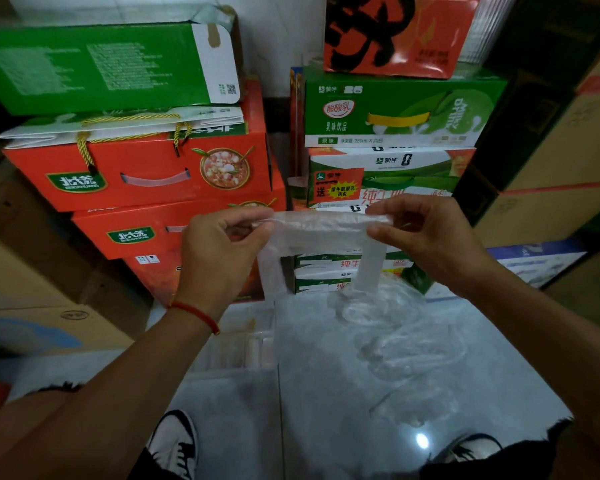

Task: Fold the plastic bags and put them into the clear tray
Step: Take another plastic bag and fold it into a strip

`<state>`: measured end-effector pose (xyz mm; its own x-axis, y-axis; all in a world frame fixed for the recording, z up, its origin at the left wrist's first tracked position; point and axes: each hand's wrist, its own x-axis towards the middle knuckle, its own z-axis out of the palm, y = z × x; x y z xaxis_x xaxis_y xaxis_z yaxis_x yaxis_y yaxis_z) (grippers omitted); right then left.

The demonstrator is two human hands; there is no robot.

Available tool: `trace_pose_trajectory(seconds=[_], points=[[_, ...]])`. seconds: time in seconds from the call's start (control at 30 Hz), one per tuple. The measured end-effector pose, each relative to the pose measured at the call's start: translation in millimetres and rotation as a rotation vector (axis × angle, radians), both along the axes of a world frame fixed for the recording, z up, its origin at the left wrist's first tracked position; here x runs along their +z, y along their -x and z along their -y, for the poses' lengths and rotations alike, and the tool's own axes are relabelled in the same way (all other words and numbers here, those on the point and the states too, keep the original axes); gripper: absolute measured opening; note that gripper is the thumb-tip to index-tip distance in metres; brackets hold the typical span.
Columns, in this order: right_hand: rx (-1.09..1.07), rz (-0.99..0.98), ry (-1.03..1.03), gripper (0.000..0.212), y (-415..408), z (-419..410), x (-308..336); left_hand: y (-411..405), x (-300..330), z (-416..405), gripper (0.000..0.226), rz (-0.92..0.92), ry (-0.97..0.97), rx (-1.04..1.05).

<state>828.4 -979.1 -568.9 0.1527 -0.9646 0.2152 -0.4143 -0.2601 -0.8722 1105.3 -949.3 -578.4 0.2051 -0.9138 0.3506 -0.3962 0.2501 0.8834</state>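
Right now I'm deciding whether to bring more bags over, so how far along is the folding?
Early to midway, it seems. Done: the clear tray on the floor seems to hold some pale folded pieces, though it is hard to read. In hand: the left hand and right hand pinch one plastic bag, stretched between them in the air. Left: a loose pile of bags on the floor.

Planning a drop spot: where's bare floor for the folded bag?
Bare floor between the clear tray and left shoe. Loose bags crowd the right; boxes wall the back. Both hands hold a bag.
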Motion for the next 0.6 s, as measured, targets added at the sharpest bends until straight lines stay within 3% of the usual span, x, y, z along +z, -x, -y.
trace_pose_trajectory(seconds=[0.13, 0.23, 0.43, 0.53, 0.6], points=[[0.018, -0.078, 0.036, 0.013, 2, 2, -2, -2, -1, 2, 0.016, 0.022, 0.002, 0.006], [0.034, -0.109, 0.045, 0.016, 6, 6, -5, -8, -4, 5, 0.015, 0.192, -0.044, -0.02], [0.163, -0.098, -0.044, 0.015, 6, 3, -7, -12, 7, 6, 0.009, 0.183, -0.338, -0.284], [0.224, -0.105, -0.068, 0.008, 4, 1, -5, -11, 12, 2, 0.031, 0.142, -0.484, -0.463], [0.279, -0.109, -0.108, 0.008, -1, -3, -1, -5, 10, -1, 0.046, 0.215, -0.539, -0.613]])
